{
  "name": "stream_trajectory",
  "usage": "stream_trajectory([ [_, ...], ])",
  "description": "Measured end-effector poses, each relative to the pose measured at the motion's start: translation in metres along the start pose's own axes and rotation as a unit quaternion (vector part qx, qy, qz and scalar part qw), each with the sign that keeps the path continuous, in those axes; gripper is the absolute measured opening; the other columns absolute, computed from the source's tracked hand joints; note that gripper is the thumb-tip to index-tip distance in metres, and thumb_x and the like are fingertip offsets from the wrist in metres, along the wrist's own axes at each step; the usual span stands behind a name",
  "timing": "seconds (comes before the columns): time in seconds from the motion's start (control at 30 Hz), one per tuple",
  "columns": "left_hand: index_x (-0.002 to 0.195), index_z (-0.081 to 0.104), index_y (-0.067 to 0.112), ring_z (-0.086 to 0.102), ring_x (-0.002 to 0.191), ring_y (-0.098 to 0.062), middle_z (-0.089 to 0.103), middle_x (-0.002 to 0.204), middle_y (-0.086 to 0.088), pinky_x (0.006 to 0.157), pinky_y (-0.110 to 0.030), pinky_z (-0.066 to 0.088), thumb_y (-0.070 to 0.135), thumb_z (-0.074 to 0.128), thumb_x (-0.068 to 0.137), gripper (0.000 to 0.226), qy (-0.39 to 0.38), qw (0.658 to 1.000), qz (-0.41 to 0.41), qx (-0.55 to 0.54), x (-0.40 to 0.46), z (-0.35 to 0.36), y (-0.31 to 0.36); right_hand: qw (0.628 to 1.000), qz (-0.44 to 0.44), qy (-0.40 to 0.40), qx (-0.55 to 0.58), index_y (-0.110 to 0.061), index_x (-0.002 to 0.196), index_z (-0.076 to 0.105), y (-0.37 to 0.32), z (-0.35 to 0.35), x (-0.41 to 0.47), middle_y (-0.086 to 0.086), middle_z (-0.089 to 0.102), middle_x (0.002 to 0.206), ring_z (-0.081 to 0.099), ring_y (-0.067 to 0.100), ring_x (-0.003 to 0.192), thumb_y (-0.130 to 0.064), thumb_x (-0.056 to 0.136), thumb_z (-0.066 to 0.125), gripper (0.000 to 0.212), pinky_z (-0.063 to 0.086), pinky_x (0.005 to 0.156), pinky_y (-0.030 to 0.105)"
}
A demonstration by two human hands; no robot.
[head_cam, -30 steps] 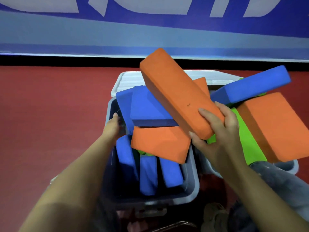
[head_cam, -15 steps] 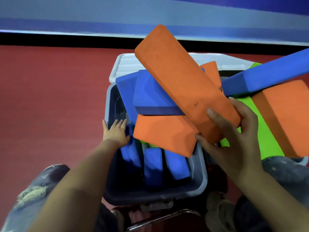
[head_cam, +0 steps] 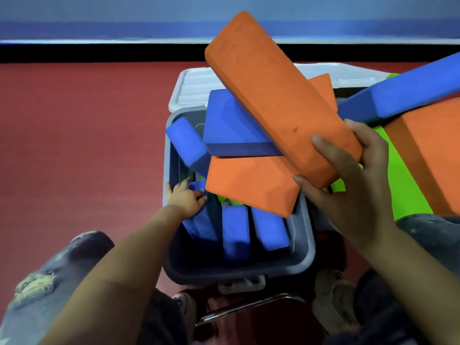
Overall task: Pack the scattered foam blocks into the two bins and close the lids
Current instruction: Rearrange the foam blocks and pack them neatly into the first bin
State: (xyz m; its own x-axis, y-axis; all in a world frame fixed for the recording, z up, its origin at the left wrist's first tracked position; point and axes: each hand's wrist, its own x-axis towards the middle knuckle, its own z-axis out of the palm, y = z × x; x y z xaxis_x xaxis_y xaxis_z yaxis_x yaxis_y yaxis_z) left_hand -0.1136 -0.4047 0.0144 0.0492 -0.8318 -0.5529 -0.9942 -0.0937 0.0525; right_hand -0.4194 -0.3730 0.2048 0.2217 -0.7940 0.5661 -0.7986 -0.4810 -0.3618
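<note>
The right hand (head_cam: 348,185) grips a long orange foam block (head_cam: 278,95) by its near end, raised aslant over the grey bin (head_cam: 305,245); the left hand (head_cam: 185,197) reaches inside, fingers curled on a blue block (head_cam: 199,220); blocks still pile above the rim, so I judge packing unfinished; the white lid (head_cam: 191,88) stands open.

A single wide-angle view looks from the person's head, forward and steeply down, close over an open grey plastic bin (head_cam: 302,247) on the red floor (head_cam: 79,145). Both forearms reach in from the bottom edge, and knees in worn denim (head_cam: 49,277) show at the lower corners. A blue wall band (head_cam: 99,28) crosses the top edge, bowed by the lens.
</note>
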Motion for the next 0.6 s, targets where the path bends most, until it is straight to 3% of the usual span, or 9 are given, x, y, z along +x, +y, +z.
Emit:
stream_trajectory([
  [0.03,0.126,0.061,0.036,0.022,0.143,-0.027,0.027,0.155,-0.011,0.117,-0.043,0.007,0.046,0.042,0.097,0.036,0.018,0.999,0.005,-0.039,-0.003,0.003,0.0,1.0,-0.003,0.001,0.001,-0.021,0.127,0.047,0.0,0.0,-0.001,0.021,0.034,0.132,0.039,0.037,0.124,-0.031,0.08,0.073,0.055,0.038,0.103,0.044],
  [0.1,0.104,0.072,0.016,0.025,0.144,-0.026,0.045,0.144,-0.017,0.111,-0.031,0.025,0.035,0.055,0.094,0.027,0.057,0.982,-0.013,-0.182,-0.012,0.007,0.003,1.0,0.001,0.002,0.007,-0.02,0.127,0.048,-0.001,-0.001,-0.001,0.026,0.038,0.131,0.039,0.036,0.125,-0.03,0.079,0.074,0.055,0.038,0.104,0.042],
  [0.17,0.078,0.064,0.011,0.039,0.134,-0.027,0.059,0.122,-0.02,0.1,-0.029,0.037,0.031,0.064,0.088,0.022,0.075,0.956,-0.052,-0.278,-0.023,0.012,0.009,1.0,0.011,0.005,0.016,-0.02,0.127,0.049,-0.003,-0.001,0.0,0.028,0.04,0.131,0.04,0.036,0.124,-0.029,0.078,0.074,0.055,0.037,0.104,0.04],
  [0.23,0.072,0.057,0.013,0.051,0.115,-0.029,0.057,0.113,-0.02,0.093,-0.028,0.042,0.037,0.07,0.084,0.029,0.037,0.955,-0.084,-0.282,-0.035,0.02,0.015,1.0,0.014,0.009,0.02,-0.021,0.126,0.05,-0.004,-0.001,0.001,0.028,0.041,0.131,0.042,0.038,0.123,-0.029,0.078,0.075,0.055,0.036,0.105,0.039],
  [0.3,0.091,0.062,0.01,0.054,0.107,-0.031,0.048,0.124,-0.021,0.093,-0.031,0.045,0.043,0.072,0.08,0.036,-0.018,0.96,-0.128,-0.248,-0.048,0.033,0.02,1.0,0.015,0.01,0.022,-0.021,0.126,0.051,-0.005,0.0,0.001,0.028,0.041,0.131,0.043,0.039,0.123,-0.029,0.078,0.075,0.055,0.035,0.106,0.038],
  [0.37,0.125,0.046,0.004,0.054,0.11,-0.036,0.034,0.135,-0.02,0.094,-0.038,0.045,0.037,0.075,0.08,0.063,-0.036,0.954,-0.162,-0.249,-0.059,0.044,0.023,0.999,0.02,0.009,0.027,-0.022,0.127,0.051,-0.005,-0.001,0.0,0.028,0.04,0.132,0.043,0.04,0.123,-0.029,0.078,0.074,0.055,0.036,0.106,0.041],
  [0.4,0.133,0.036,0.004,0.053,0.112,-0.039,0.03,0.137,-0.02,0.095,-0.04,0.044,0.034,0.076,0.079,0.073,-0.031,0.95,-0.171,-0.259,-0.063,0.046,0.025,0.999,0.023,0.008,0.03,-0.022,0.128,0.051,-0.005,-0.001,-0.001,0.028,0.039,0.133,0.043,0.041,0.123,-0.029,0.078,0.074,0.055,0.037,0.105,0.041],
  [0.53,0.152,0.004,0.023,0.05,0.117,-0.04,0.029,0.14,-0.022,0.095,-0.042,0.043,0.034,0.078,0.078,0.105,-0.053,0.944,-0.158,-0.284,-0.063,0.046,0.024,0.999,0.023,0.011,0.034,-0.023,0.127,0.05,-0.004,-0.001,-0.001,0.028,0.039,0.133,0.043,0.041,0.122,-0.031,0.079,0.072,0.054,0.037,0.105,0.042],
  [0.6,0.152,0.001,0.039,0.051,0.117,-0.038,0.032,0.137,-0.019,0.095,-0.041,0.045,0.039,0.075,0.078,0.104,-0.063,0.95,-0.142,-0.272,-0.061,0.044,0.023,0.999,0.019,0.014,0.033,-0.022,0.127,0.05,-0.003,-0.001,-0.001,0.028,0.039,0.132,0.043,0.04,0.123,-0.032,0.079,0.071,0.053,0.038,0.104,0.047],
])
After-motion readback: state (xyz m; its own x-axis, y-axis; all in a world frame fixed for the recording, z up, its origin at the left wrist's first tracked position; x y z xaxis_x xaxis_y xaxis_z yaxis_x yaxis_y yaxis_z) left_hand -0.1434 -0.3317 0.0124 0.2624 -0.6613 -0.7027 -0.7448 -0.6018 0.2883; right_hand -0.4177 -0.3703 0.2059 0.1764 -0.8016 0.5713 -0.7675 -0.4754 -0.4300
